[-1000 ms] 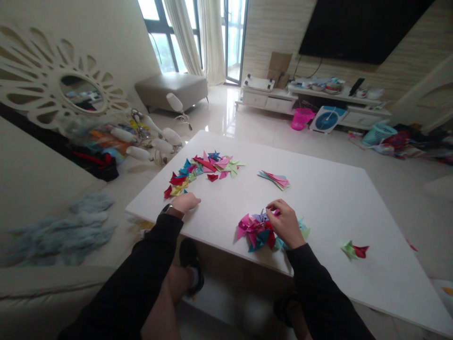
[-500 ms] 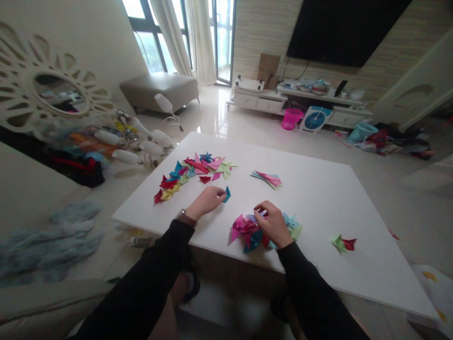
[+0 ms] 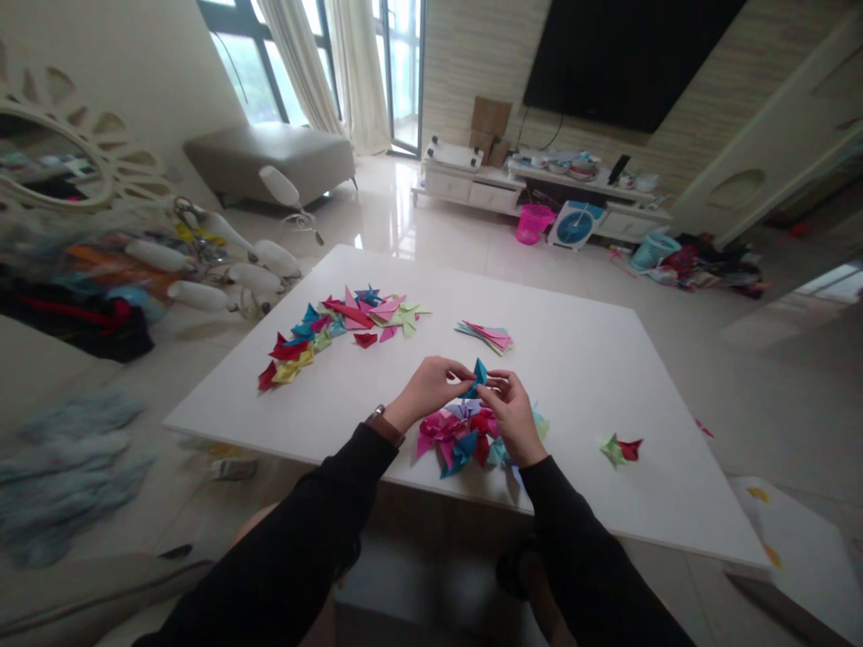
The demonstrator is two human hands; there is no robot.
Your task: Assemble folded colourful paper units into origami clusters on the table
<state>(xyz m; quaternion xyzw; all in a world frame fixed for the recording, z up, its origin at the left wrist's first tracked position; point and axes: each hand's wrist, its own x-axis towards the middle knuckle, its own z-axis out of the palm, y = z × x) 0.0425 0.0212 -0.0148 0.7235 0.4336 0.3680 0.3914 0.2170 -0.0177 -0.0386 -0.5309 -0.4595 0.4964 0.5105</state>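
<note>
A blue folded paper boat (image 3: 478, 377) is held up above the table between my two hands. My left hand (image 3: 438, 388) pinches its left side with thumb and fingers. From the right, my right hand (image 3: 512, 412) has its thumb and fingertips closed on the other side. Just below lies a heap of folded paper pieces (image 3: 450, 435) in pink, red, blue and pale shades, partly hidden by my right hand.
The white table (image 3: 573, 359) carries more folded paper shapes (image 3: 337, 322) at the far left. A fanned stack of paper pieces (image 3: 486, 337) lies beyond my hands. Toward the right sits a green and red paper piece (image 3: 620, 449). White lamp heads (image 3: 202, 296) stand by the left edge.
My left hand has brought the blue paper boat rightward from the table to above the heap. My right hand has come up to it and now grips it too. The view has shifted.
</note>
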